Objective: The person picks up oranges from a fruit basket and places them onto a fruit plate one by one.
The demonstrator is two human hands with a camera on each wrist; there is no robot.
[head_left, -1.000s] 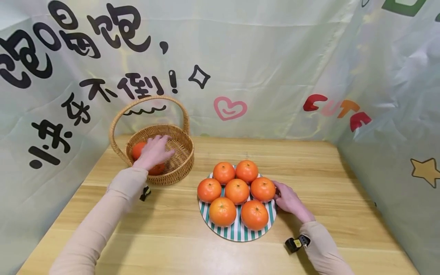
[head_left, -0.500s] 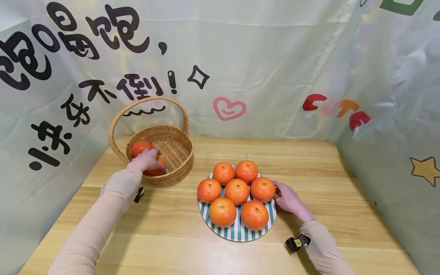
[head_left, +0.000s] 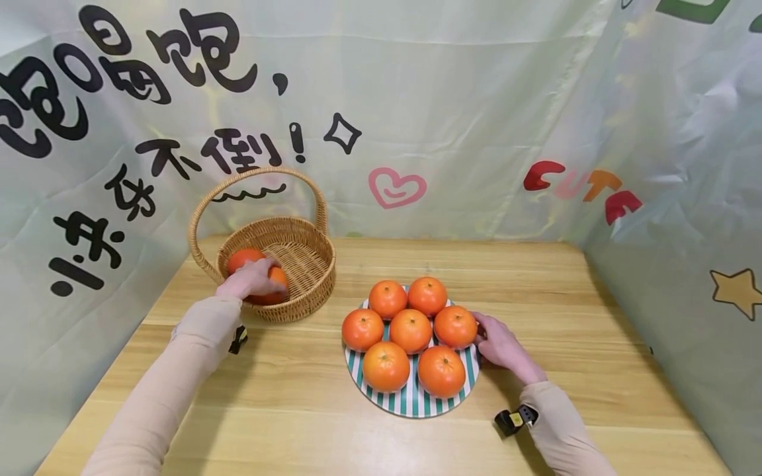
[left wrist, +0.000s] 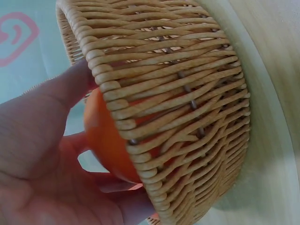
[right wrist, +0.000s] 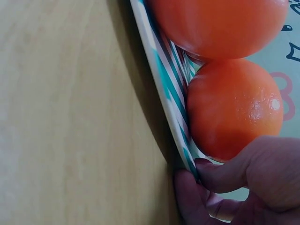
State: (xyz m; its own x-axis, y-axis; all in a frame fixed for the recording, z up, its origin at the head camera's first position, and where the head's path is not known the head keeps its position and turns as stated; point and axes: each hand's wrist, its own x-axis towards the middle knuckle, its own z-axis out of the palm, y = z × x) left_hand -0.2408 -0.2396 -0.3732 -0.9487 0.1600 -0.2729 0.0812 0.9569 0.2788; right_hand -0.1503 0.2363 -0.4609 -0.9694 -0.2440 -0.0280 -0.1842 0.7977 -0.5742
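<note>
My left hand [head_left: 253, 277] reaches over the near rim of the wicker basket [head_left: 318, 291] and grips an orange [head_left: 277, 277] inside it. In the left wrist view, the thumb and fingers curve round that orange [left wrist: 105, 136], which is partly hidden behind the basket wall [left wrist: 178, 103]. A second orange [head_left: 243, 256] lies behind my hand in the basket. My right hand [head_left: 499, 342] pinches the right rim of a striped plate [head_left: 411, 403]. Several oranges [head_left: 411, 330] sit on that plate; one [right wrist: 234, 110] is just beside my right thumb in the right wrist view.
Both things stand on a wooden table [head_left: 286, 410], basket at back left, plate near the middle. The basket's tall hoop handle [head_left: 258, 170] arches over it. A printed curtain [head_left: 476, 119] closes off the back and sides.
My left hand has moved down and left within the basket, from above the oranges onto the nearer one, and has taken hold of it. The right hand and plate have stayed put.
</note>
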